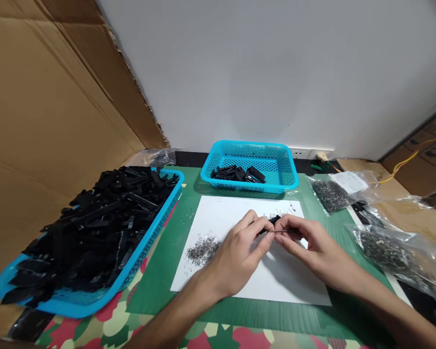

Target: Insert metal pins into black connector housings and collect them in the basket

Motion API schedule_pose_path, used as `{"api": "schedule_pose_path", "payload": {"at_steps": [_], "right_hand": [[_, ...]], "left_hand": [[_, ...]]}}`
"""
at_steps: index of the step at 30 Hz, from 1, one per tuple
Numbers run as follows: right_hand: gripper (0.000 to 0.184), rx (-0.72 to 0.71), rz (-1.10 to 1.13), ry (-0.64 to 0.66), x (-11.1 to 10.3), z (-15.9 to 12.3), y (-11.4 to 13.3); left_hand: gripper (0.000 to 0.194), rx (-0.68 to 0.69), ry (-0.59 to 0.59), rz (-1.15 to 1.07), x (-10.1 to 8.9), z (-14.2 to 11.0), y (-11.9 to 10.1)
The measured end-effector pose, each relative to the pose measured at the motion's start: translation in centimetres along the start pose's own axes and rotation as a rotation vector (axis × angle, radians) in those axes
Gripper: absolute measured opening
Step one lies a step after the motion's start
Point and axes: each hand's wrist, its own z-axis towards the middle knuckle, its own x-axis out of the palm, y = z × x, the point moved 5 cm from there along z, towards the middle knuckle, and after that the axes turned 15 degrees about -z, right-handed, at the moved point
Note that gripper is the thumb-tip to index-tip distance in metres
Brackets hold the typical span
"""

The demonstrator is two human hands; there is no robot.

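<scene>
Component [275, 219], black and slim, is held over the far half of a white sheet [276, 276], where thumb and fingers of the left hand [245, 249] are closed on it. The right hand [308, 245] is pinched on a thin rod [280, 231], the tip of which is set by the left thumb; the space inside the right hand is shaded, and whether anything more is gripped there cannot be told. On the sheet, small bent wires [203, 249] are heaped beside the left forearm, and stray wires [278, 213] are scattered just beyond the hands. The sheet is laid on a green mat [156, 286], with a patterned cloth [210, 334] seen at the near side of the tabletop [191, 159]. To the left, a large blue basket [149, 245] is piled above its rim with black parts [94, 228]. Beyond the sheet, a smaller blue basket [274, 167] is partly filled with similar pieces [236, 173]. At the right, metal bits are contained in a far clear bag [329, 196] and a near clear bag [388, 252]. Cardboard [58, 87] is stood along the left side.
</scene>
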Motion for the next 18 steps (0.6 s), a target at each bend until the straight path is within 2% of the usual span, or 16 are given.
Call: {"api": "schedule_pose_path", "payload": {"at_steps": [5,11,15,18], "right_hand": [[0.017,0.024,0.006,-0.038,-0.08,0.03,-0.02],[0.018,0.078,0.024,-0.168,-0.15,-0.13,-0.65],[0.019,0.094,0.012,-0.226,-0.17,-0.22,-0.78],[0.015,0.037,-0.049,-0.292,-0.49,-0.44,-0.35]], "left_hand": [[0.02,-0.006,-0.034,-0.036,-0.11,0.13,0.07],[0.022,-0.025,-0.094,-0.071,-0.26,0.3,0.1],[0.022,-0.043,-0.073,-0.07,-0.11,0.16,0.29],[0.026,-0.043,-0.052,-0.078,-0.03,0.02,0.22]]}}
